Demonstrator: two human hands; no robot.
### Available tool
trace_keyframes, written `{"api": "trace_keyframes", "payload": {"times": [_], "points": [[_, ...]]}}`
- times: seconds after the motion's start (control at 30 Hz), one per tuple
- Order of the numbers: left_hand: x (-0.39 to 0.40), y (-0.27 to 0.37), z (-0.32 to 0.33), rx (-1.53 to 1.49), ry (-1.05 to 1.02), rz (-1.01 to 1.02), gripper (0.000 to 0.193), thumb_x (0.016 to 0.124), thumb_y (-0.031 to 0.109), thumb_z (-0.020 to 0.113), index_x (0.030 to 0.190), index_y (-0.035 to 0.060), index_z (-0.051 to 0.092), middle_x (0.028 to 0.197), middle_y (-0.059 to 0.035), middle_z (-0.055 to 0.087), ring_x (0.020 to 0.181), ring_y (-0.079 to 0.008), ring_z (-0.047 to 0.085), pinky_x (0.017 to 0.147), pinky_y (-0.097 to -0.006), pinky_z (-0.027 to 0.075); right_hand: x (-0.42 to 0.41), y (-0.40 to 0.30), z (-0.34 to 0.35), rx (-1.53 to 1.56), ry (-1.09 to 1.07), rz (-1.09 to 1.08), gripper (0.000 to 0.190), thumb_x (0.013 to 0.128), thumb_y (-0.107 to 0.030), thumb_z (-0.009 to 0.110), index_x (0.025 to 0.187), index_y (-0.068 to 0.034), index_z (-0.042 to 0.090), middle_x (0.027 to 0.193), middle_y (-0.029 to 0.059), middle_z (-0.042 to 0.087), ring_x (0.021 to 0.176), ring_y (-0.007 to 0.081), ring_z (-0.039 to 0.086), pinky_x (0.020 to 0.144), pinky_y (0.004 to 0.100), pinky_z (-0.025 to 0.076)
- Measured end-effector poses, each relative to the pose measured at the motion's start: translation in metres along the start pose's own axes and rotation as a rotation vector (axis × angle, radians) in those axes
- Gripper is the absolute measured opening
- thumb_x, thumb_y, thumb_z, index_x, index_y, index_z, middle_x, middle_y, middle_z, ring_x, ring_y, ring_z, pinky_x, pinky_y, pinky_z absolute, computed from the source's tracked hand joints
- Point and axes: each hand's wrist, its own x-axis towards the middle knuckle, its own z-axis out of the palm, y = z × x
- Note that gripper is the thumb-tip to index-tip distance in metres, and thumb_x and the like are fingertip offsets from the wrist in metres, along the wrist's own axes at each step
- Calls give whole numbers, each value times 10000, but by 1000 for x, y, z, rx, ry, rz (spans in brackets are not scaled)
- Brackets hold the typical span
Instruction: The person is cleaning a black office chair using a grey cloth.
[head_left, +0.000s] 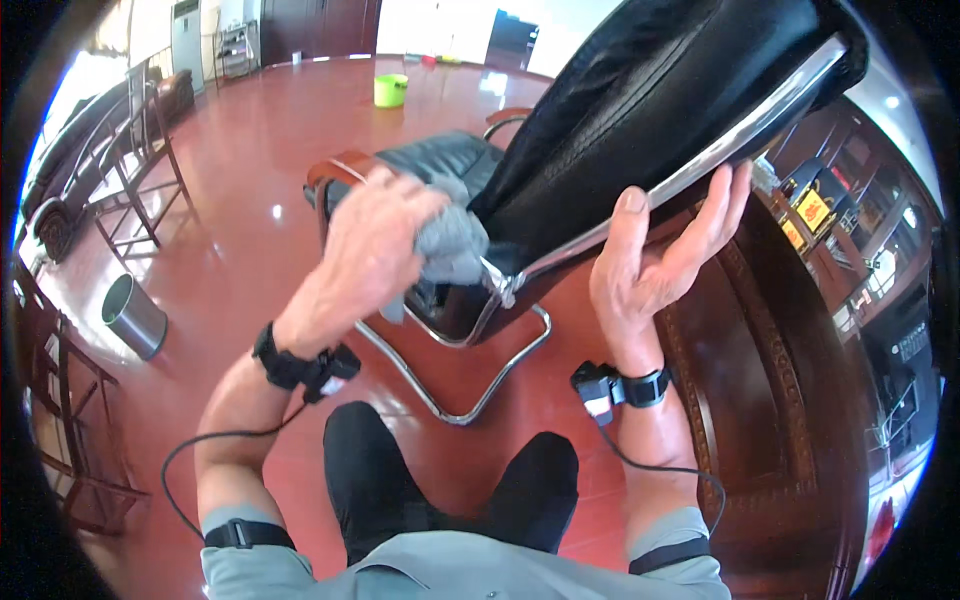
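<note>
A crumpled grey cloth (450, 236) is bunched in my left hand (382, 240). The cloth lies at the lower corner of a black leather chair's backrest (622, 112), near where the backrest meets the seat. My right hand (652, 255) is at the chrome frame strip (720, 154) along the backrest's edge, thumb and fingers spread; its fingertips appear to touch the strip. Behind the cloth, the black seat (442, 157) is partly hidden. A wooden armrest (337, 169) shows past my left hand, and a bent chrome tube base (450, 416) rests on the floor.
A carved dark wooden desk (757, 360) stands close on my right. At left are a metal waste bin (135, 319), wooden chairs (139, 165) and a leather sofa (64, 180). Farther off, a lime-green bucket (391, 91) sits on the glossy red floor (247, 202). Cables run from both wrist devices.
</note>
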Motion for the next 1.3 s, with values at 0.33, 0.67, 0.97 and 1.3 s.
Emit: {"api": "trace_keyframes", "payload": {"times": [0.33, 0.67, 0.97, 1.3], "points": [[-13, 87, 49, -447, 356, 55, 577, 556, 98, 788, 1112, 26, 651, 1061, -157, 609, 997, -361, 608, 898, -424, 500, -8, 14, 5, -45, 22, -112, 701, 953, -250, 625, 1485, 80, 310, 1558, 338, 216, 1451, 463, 235, 1178, 536, 194], [47, 33, -12, -140, 510, 193, 561, 587, 0, 740, 1140, 83, 686, 1100, -127, 682, 1070, -337, 636, 973, -411, 488, -7, 13, 6, -54, 43, -186, 738, 918, -278, 702, 1477, 43, 343, 1556, 283, 265, 1434, 404, 280, 1160, 500, 242], [-40, 40, 48, -310, 316, 75, 456, 629, -36, 708, 1075, 44, 662, 1047, -137, 623, 990, -364, 598, 857, -433, 497, -4, 20, 2, -126, 102, -249, 724, 908, -264, 681, 1449, 93, 360, 1503, 322, 318, 1390, 420, 319, 1155, 515, 225], [-135, 29, 74, -462, -363, -336, 410, 685, -10, 675, 1091, 44, 676, 1011, -135, 677, 971, -308, 661, 870, -382, 528, -10, 64, 13, -119, 162, -502, 754, 923, -324, 683, 1471, 77, 355, 1544, 295, 282, 1437, 416, 294, 1175, 468, 273]]}}
